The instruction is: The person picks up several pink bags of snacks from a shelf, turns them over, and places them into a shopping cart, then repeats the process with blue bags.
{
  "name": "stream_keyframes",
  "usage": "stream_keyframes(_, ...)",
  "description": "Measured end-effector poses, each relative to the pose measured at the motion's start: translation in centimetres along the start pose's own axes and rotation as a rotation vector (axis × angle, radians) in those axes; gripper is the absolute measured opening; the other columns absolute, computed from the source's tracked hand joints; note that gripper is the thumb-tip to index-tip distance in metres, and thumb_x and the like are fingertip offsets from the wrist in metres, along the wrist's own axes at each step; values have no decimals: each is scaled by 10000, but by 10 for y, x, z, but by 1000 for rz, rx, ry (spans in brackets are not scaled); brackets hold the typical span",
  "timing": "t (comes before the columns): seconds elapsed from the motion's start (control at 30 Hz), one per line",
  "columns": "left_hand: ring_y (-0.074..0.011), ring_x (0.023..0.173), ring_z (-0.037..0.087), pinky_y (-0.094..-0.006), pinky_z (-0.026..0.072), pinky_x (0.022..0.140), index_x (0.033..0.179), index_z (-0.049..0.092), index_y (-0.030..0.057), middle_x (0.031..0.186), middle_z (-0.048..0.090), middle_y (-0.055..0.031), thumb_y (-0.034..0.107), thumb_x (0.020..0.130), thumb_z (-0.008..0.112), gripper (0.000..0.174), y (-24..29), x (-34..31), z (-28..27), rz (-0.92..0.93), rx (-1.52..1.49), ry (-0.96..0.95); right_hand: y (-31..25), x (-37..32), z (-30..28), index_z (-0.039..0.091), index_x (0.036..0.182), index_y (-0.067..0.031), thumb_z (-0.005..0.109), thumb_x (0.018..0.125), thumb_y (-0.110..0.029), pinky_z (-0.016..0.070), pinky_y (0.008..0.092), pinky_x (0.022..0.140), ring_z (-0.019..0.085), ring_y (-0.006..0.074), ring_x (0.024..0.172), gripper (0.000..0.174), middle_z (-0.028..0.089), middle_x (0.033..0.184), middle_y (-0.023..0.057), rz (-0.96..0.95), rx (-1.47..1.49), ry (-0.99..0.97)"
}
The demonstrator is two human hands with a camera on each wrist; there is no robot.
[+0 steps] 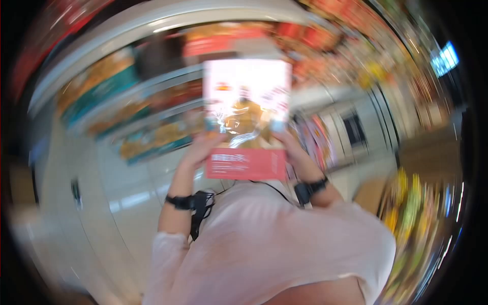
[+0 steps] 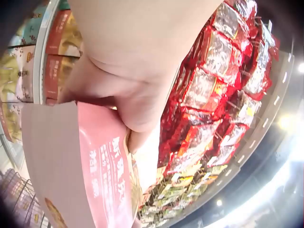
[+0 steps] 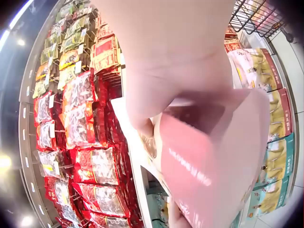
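A white and pink-red food box (image 1: 245, 165) with a see-through window, showing something golden-brown inside, stands up in front of the person's body. My left hand (image 1: 204, 147) grips its left side, thumb over the front. On the opposite side my right hand (image 1: 294, 151) grips it in the same way. In the left wrist view, the left hand (image 2: 137, 102) bends over the edge of the box (image 2: 102, 166), beside its pink printed panel. From the right wrist view, the right hand (image 3: 175, 76) wraps round the box (image 3: 190, 166), and its far fingers are hidden behind it.
Hanging red packets (image 3: 95, 166) fill a rack next to the hands. Shelves with boxes (image 1: 152, 140) in teal and gold stand ahead on the left. A wire basket (image 3: 259, 16) shows at the upper right of the right wrist view. Pale floor tiles (image 1: 101, 218) lie to the left.
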State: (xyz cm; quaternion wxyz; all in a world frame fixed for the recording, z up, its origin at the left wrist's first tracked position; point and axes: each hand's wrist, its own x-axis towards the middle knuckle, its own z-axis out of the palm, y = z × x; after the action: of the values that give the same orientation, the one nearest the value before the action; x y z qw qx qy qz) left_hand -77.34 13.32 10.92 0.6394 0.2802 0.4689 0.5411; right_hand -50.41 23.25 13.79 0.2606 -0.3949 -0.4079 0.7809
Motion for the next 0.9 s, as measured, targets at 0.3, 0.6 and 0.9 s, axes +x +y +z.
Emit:
stream_keyframes(0.3,-153,942,564,-290,453,818,1176,467,-17,1073,572,-99,49,854,585,349,13,33,86,158,203,-174,1,-71,-29,369,1307,-48,690,779,-161,409,314,925,517,144,1058,628,543,1176,78,-314,36,167)
stream_keyframes(0.6,-168,1063,499,-290,388,932,1316,351,-12,1197,493,-135,149,889,564,504,18,132,232,175,617,-425,9,-79,-192,500,1046,-27,658,763,-72,545,349,710,604,187,881,328,569,932,81,-322,625,599)
stream_keyframes(0.9,-166,1005,521,-275,416,867,1305,373,11,1192,512,-159,152,878,585,498,-14,193,256,-23,696,-418,63,-29,-391,513,1086,-14,621,809,-175,568,374,678,651,227,791,338,623,956,123,-150,600,846)
